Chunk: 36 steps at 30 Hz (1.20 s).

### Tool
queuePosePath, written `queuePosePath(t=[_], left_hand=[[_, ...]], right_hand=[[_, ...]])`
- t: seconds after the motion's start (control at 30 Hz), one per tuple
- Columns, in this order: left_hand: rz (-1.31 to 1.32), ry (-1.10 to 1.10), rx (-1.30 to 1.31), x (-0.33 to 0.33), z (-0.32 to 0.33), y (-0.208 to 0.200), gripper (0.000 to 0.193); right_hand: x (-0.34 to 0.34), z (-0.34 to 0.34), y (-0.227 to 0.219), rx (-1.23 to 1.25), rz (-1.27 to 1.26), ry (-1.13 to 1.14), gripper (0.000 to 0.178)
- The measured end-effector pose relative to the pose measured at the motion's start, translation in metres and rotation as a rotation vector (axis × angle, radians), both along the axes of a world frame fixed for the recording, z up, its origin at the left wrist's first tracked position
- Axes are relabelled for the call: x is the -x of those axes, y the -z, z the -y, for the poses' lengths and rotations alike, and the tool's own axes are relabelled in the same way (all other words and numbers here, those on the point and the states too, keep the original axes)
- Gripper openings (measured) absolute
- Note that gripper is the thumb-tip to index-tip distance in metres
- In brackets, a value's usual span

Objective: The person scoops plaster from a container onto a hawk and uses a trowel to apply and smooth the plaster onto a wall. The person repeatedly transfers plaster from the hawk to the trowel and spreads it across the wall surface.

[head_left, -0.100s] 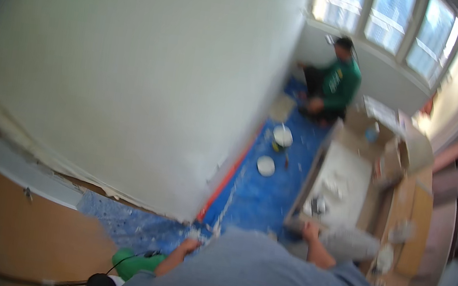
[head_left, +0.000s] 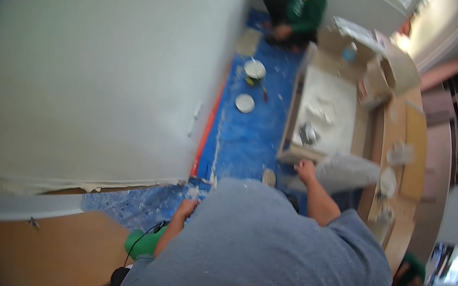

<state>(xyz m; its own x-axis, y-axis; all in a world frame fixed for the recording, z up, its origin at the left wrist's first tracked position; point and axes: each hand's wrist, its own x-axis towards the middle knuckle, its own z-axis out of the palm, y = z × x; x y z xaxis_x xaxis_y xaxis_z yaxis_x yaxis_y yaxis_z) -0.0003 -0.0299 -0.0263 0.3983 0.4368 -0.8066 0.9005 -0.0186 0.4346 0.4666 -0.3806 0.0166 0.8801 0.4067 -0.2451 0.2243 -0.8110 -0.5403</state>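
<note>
My left hand [head_left: 187,208] reaches down to the blue floor sheet [head_left: 246,142] at the foot of the white wall [head_left: 105,67], beside the orange strip [head_left: 207,134] along its base. My right hand [head_left: 305,169] rests on the near edge of a low cardboard-sided box [head_left: 290,122] topped with a white, plaster-smeared sheet. A pale grey sack [head_left: 348,170] lies just right of that hand. My grey shirt hides much of both arms, and the fingers are too small to read.
A white bucket [head_left: 255,69] and a white round lid [head_left: 244,103] sit on the blue sheet. A person in a green top [head_left: 303,7] sits at the far end; another person [head_left: 411,283] is at the lower right. A green object [head_left: 142,242] with a black cable lies by my left elbow.
The whole scene has slid upward in the picture as my head tipped. Both hands stay at the same spots by the wall base and the box edge.
</note>
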Motion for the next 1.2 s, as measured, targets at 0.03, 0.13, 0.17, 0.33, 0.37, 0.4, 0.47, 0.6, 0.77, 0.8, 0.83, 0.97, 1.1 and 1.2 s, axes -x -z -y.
queuePosePath(t=[0.03, 0.13, 0.17, 0.33, 0.37, 0.4, 0.47, 0.6, 0.77, 0.8, 0.83, 0.97, 1.1, 1.2], left_hand=[[0.055, 0.052, -0.015, -0.009, -0.007, 0.003, 0.051], [0.257, 0.535, -0.171, 0.033, -0.020, 0.049, 0.040], [0.175, 0.225, 0.022, 0.022, -0.009, 0.049, 0.037], [-0.041, -0.075, 0.250, -0.017, -0.018, 0.016, 0.029], [-0.060, 0.000, 0.214, -0.031, -0.022, 0.008, 0.029], [-0.052, 0.076, 0.173, -0.040, -0.035, 0.005, 0.029], [-0.014, 0.236, 0.080, -0.056, -0.067, 0.002, 0.030], [0.150, 0.470, -0.043, -0.137, -0.070, -0.024, 0.038], [0.187, 0.510, -0.020, -0.261, -0.070, -0.076, 0.042], [0.169, 0.514, 0.016, -0.281, -0.065, -0.079, 0.040], [0.149, 0.520, 0.050, -0.299, -0.059, -0.086, 0.037], [0.087, 0.653, 0.102, -0.365, -0.050, -0.097, 0.032], [0.049, 0.920, 0.073, -0.408, -0.068, -0.071, 0.029], [0.013, 1.122, 0.069, -0.444, -0.083, -0.055, 0.026]], right_hand=[[0.004, 0.006, -0.004, -0.044, -0.058, 0.074, 0.036], [0.039, 0.049, -0.016, -0.025, -0.209, 0.255, 0.036], [0.045, 0.064, -0.015, 0.009, -0.199, 0.303, 0.036], [0.076, 0.121, -0.008, 0.056, -0.238, 0.516, 0.033], [0.081, 0.135, -0.001, 0.067, -0.231, 0.548, 0.033], [0.087, 0.144, 0.002, 0.058, -0.259, 0.598, 0.032], [0.097, 0.155, 0.003, 0.025, -0.332, 0.704, 0.032], [0.094, 0.185, 0.022, 0.037, -0.365, 0.792, 0.025], [0.077, 0.192, 0.035, -0.097, -0.391, 0.971, 0.025], [0.073, 0.195, 0.033, -0.121, -0.367, 1.008, 0.025], [0.069, 0.195, 0.030, -0.145, -0.343, 1.049, 0.025], [0.072, 0.211, 0.013, -0.251, -0.260, 1.190, 0.029], [0.115, 0.228, 0.001, -0.285, -0.208, 1.440, 0.028], [0.180, 0.215, -0.009, -0.287, -0.182, 1.656, 0.028]])
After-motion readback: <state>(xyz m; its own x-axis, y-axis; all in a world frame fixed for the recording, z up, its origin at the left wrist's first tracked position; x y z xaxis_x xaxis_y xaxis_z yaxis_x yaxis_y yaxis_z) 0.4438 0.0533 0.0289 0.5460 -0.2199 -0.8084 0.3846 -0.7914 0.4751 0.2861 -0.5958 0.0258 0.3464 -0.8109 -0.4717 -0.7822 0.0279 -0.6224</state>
